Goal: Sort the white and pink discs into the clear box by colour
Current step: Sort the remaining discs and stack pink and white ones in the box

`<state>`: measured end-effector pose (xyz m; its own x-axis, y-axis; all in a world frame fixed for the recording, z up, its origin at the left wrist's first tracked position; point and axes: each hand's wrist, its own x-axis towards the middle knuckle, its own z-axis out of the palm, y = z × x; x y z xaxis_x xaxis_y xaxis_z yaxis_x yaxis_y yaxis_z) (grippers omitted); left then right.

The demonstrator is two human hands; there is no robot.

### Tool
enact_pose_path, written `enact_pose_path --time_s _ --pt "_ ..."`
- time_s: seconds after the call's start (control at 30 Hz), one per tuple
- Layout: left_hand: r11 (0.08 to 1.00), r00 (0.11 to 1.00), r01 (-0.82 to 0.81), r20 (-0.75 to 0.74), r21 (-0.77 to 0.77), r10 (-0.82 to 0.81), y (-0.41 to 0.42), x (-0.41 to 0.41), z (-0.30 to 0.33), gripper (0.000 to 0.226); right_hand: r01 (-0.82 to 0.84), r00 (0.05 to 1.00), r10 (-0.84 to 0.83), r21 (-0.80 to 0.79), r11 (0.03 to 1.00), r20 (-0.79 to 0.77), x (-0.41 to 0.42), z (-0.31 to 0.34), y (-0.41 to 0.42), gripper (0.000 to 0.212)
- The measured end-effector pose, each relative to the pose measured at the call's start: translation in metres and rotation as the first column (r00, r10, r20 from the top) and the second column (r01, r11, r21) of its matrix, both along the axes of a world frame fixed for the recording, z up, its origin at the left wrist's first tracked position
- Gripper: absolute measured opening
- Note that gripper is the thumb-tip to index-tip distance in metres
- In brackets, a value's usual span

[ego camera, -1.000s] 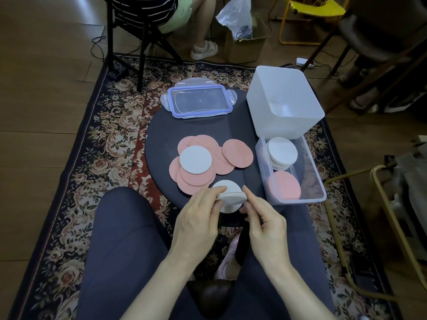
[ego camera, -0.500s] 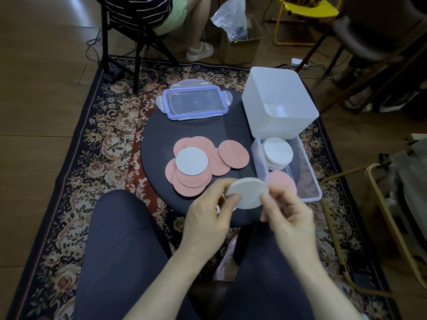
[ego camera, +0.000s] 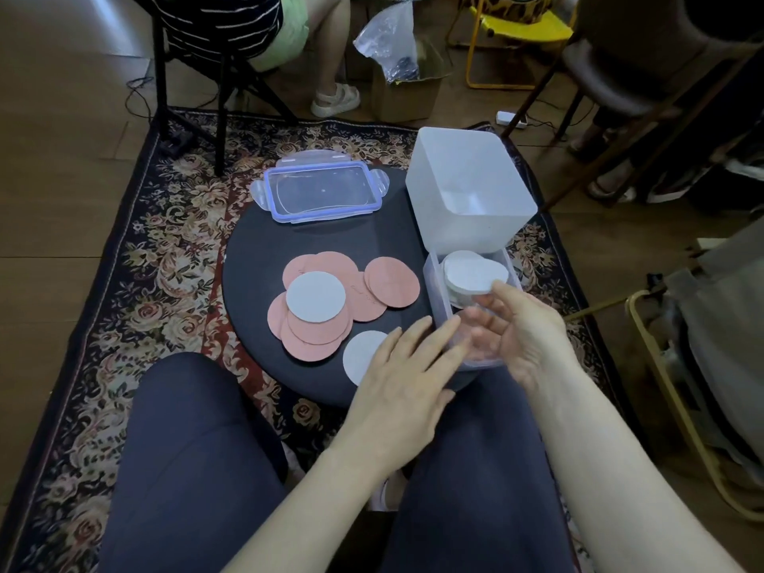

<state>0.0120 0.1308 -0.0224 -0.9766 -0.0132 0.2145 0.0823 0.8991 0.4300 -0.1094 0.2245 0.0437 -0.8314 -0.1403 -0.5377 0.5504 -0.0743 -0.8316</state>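
Several white discs (ego camera: pixel 475 272) are stacked in the clear box (ego camera: pixel 434 299) just beyond the loosely opened right hand (ego camera: pixel 516 337), while two white and a pink heap (ego camera: pixel 326 299) remain by the flat left hand (ego camera: pixel 407 382).

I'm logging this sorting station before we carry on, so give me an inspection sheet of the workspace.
Surface: round dark table on a patterned rug.
Job's things: pink discs heaped, two white discs loose; clear box holds a white stack.
Clutter: lid, white tub.
Hands: left hand open by the box; right hand open over it.
Cables: power strip on the floor.
Surroundings: seated person, chairs.
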Motion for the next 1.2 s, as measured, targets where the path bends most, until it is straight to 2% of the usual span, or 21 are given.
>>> enact_pose_path --time_s 0.13,0.23,0.27,0.37,0.47,0.53,0.6,0.73,0.8,0.93,1.03,1.13,1.2 --pt "1.0 1.0 0.017 0.007 0.006 -0.017 0.0 0.002 0.0 0.068 0.028 0.998 -0.025 -0.047 0.999 0.065 -0.002 -0.001 0.003 0.028" --pt "1.0 1.0 0.013 0.011 -0.003 -0.013 0.001 0.002 0.0 0.071 0.053 0.998 -0.049 -0.106 0.993 0.036 0.003 0.0 0.013 0.01" --pt "1.0 1.0 0.012 0.01 -0.001 -0.012 0.001 0.002 0.0 0.071 0.051 0.998 -0.048 -0.133 0.99 0.027 0.006 0.0 0.015 0.013" --pt "1.0 1.0 0.012 0.013 0.013 -0.012 0.001 0.003 0.0 0.071 0.033 0.999 -0.031 -0.226 0.974 0.014 0.01 0.003 0.017 0.05" --pt "1.0 1.0 0.018 0.017 0.006 -0.018 -0.001 0.002 0.0 0.069 -0.016 1.0 0.015 -0.239 0.971 -0.004 0.01 0.008 0.012 0.058" --pt "1.0 0.999 0.024 0.025 0.006 -0.024 -0.002 0.001 0.0 0.069 -0.031 0.999 0.034 -0.233 0.972 0.009 0.01 0.008 0.009 0.048" --pt "1.0 0.999 0.027 0.031 0.013 -0.027 -0.003 0.001 -0.001 0.069 -0.028 0.999 0.038 -0.244 0.969 0.035 0.008 0.005 0.01 0.022" --pt "0.999 0.999 0.03 0.013 0.034 -0.031 -0.004 0.002 -0.001 0.07 -0.071 0.995 0.088 -0.283 0.957 0.048 0.005 0.005 0.011 0.019" --pt "0.999 0.999 0.035 0.008 0.041 -0.036 -0.004 0.001 -0.002 0.071 -0.09 0.994 0.104 -0.269 0.959 0.04 0.005 0.005 0.011 0.012" --pt "0.998 0.999 0.045 0.01 0.054 -0.045 -0.005 0.0 -0.001 0.07 -0.099 0.995 0.102 -0.208 0.973 0.002 0.008 0.005 0.011 0.031" --pt "0.998 0.999 0.034 -0.006 0.043 -0.034 -0.004 0.002 0.0 0.068 -0.111 0.993 0.102 -0.139 0.984 -0.065 0.015 0.009 0.012 0.029" --pt "0.996 0.994 -0.076 -0.074 0.051 0.08 -0.011 0.008 0.0 0.057 -0.129 0.972 0.126 -0.004 0.992 -0.198 0.025 0.01 0.01 0.025" --pt "0.977 0.971 -0.193 -0.127 0.089 0.203 -0.021 0.015 -0.002 0.048 -0.208 0.926 0.226 0.089 0.974 -0.304 0.037 0.005 0.005 0.022"
